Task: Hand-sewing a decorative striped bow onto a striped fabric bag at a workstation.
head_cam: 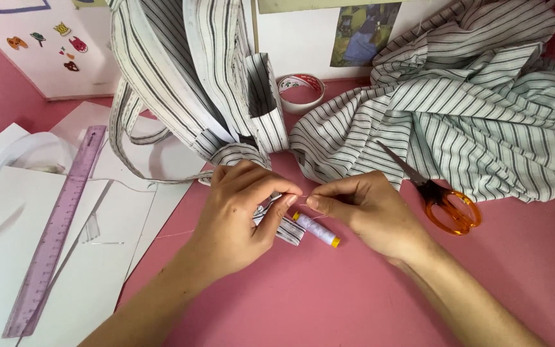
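Observation:
My left hand (pixel 236 212) and my right hand (pixel 361 209) meet fingertip to fingertip over the pink table (pixel 354 295). Both pinch a thin thread, and possibly a needle, between thumb and forefinger; it is too small to tell. Under my left fingers lies a small folded piece of striped cloth (pixel 284 228). A pale lilac thread spool (pixel 317 230) with yellow ends lies just below the fingertips. A thin thread trails left across the table from my left hand.
A striped fabric bag (pixel 187 71) and a heap of striped cloth (pixel 470 109) fill the far side. Orange-handled scissors (pixel 448 205) lie right of my right hand. A tape roll (pixel 301 90) sits behind. White paper sheets (pixel 65 257) and a purple ruler (pixel 56 234) lie left.

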